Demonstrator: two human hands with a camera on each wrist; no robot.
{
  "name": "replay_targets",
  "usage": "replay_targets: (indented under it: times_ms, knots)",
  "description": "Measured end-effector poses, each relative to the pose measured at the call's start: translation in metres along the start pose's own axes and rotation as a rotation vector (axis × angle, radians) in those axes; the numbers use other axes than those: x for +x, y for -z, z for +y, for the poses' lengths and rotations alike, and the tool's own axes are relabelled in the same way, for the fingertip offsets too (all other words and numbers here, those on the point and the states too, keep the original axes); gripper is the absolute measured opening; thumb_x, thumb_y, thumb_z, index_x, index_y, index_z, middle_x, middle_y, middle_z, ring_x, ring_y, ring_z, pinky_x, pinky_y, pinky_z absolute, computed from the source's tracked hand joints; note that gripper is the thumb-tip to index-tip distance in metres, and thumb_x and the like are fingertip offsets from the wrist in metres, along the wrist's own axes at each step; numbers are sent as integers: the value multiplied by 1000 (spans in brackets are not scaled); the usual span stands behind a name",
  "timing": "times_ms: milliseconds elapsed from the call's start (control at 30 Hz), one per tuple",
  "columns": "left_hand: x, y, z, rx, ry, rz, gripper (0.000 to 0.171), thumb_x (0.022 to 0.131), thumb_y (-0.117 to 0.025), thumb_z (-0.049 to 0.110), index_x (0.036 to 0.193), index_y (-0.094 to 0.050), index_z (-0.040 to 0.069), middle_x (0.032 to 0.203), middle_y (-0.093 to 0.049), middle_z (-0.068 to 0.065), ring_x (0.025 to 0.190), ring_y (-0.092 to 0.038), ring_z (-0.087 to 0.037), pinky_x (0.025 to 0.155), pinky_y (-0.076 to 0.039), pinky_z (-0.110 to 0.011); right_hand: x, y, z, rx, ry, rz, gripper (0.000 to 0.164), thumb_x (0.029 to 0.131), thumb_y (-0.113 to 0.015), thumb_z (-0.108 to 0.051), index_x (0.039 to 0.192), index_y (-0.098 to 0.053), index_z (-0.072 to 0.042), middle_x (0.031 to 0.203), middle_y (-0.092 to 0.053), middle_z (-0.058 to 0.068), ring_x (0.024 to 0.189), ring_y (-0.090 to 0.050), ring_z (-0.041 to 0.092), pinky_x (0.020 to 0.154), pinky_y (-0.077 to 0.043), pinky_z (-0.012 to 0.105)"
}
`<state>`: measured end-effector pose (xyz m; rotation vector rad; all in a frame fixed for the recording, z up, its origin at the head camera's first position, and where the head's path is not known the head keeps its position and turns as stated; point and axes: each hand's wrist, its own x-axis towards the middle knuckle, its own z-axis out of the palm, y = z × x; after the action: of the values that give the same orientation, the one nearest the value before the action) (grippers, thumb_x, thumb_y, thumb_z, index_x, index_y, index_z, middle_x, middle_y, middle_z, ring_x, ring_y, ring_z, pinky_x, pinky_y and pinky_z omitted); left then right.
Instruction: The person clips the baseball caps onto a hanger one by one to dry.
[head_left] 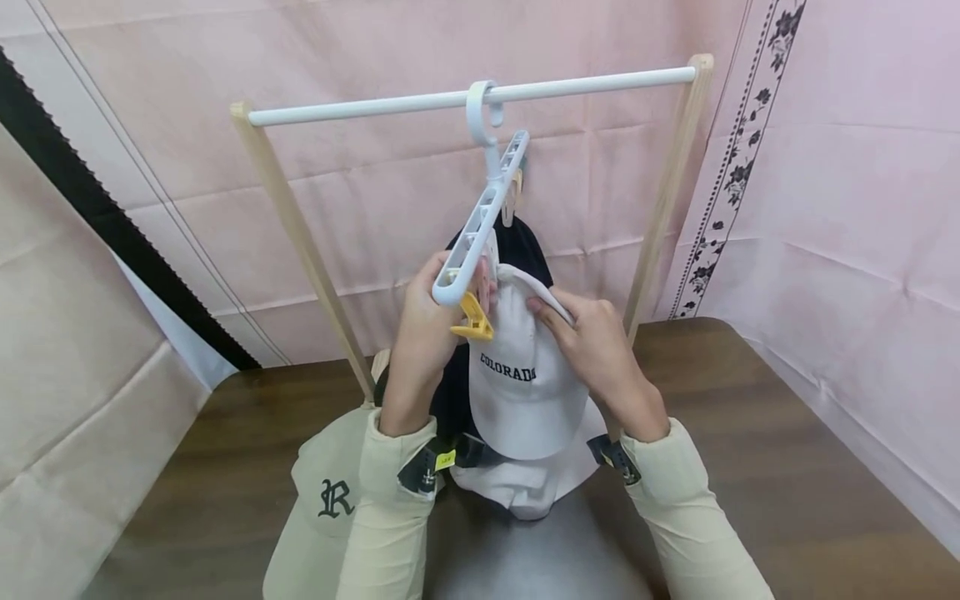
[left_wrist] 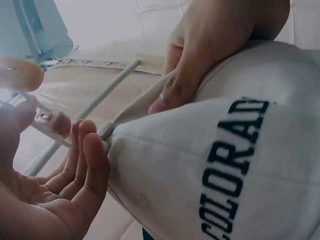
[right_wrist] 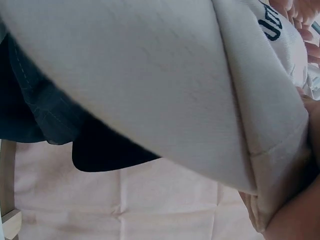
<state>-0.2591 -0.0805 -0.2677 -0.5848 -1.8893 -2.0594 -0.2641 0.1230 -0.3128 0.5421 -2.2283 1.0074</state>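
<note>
A white baseball cap (head_left: 517,375) lettered COLORADO hangs crown up, brim down, below one end of a light blue hanger (head_left: 480,221). My right hand (head_left: 600,337) grips the cap's rear edge, thumb on the outside and fingers tucked behind. At the crown, my left hand (head_left: 427,321) pinches a pale pink clip (left_wrist: 47,117) under the hanger's end between thumb and index finger. Its other fingers touch the cap by the top button (left_wrist: 106,131). A yellow clip (head_left: 474,318) sticks out beside this hand. Behind hangs a black cap (head_left: 525,246), partly hidden.
The hanger hooks over the white rod (head_left: 375,106) of a wooden-legged rack (head_left: 300,242) on a brown table (head_left: 750,467). A greenish cap (head_left: 315,500) with an R lies front left, and another white cap (head_left: 525,492) lies under the hanging one. A clip (head_left: 512,198) hangs farther back.
</note>
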Motion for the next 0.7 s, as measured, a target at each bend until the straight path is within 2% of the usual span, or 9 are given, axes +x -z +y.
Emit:
replay_targets:
  times_ms: [100, 167, 267, 367, 433, 600, 700]
  knots:
    - [3, -1, 0, -48, 0, 8, 28, 101, -73, 19, 117, -61, 0, 92, -69, -11, 77, -69, -18, 70, -59, -27, 2, -1, -1, 14, -10, -27, 27, 105, -66, -34, 89, -65, -12, 72, -61, 6, 65, -59, 22, 58, -51, 37]
    - [3, 0, -1, -27, 11, 23, 28, 101, -75, 22, 116, -62, 1, 91, -69, -11, 75, -68, -16, 67, -59, -26, 2, -2, -1, 12, -12, -40, 28, 105, -65, -34, 89, -64, -11, 71, -59, 5, 65, -58, 21, 58, -51, 37]
    - [4, 3, -1, 30, 8, 34, 29, 101, -75, 25, 112, -66, 1, 89, -69, -8, 76, -65, -15, 66, -55, -24, 2, -3, 0, -6, -8, -48, 30, 106, -65, -34, 86, -61, -12, 66, -49, 2, 62, -52, 20, 56, -45, 35]
    - [3, 6, -1, 31, -30, 29, 24, 101, -74, 21, 106, -68, -2, 87, -65, -5, 81, -58, -15, 67, -49, -24, 2, -4, 2, -57, -6, -32, 36, 105, -66, -35, 79, -54, -14, 63, -38, -1, 58, -44, 20, 53, -36, 35]
    - [3, 6, -1, 14, -58, 44, 22, 101, -74, 17, 103, -69, -4, 86, -63, -5, 84, -55, -15, 68, -46, -25, 2, -4, 3, -99, -13, -12, 41, 105, -66, -38, 76, -50, -15, 62, -36, -2, 57, -42, 20, 52, -33, 36]
    - [3, 7, 0, -114, -84, 135, 19, 99, -75, 12, 112, -70, -1, 90, -67, -4, 81, -59, -16, 72, -52, -23, 1, -2, 6, -146, -59, 26, 43, 102, -68, -48, 77, -55, -16, 65, -49, 2, 61, -52, 23, 54, -38, 38]
    - [2, 11, 2, -150, -164, 180, 23, 100, -74, 17, 116, -70, 1, 92, -67, -6, 78, -59, -17, 71, -53, -23, 1, -1, 8, -138, -81, 28, 42, 101, -69, -49, 78, -57, -16, 69, -54, 4, 64, -55, 23, 56, -40, 38]
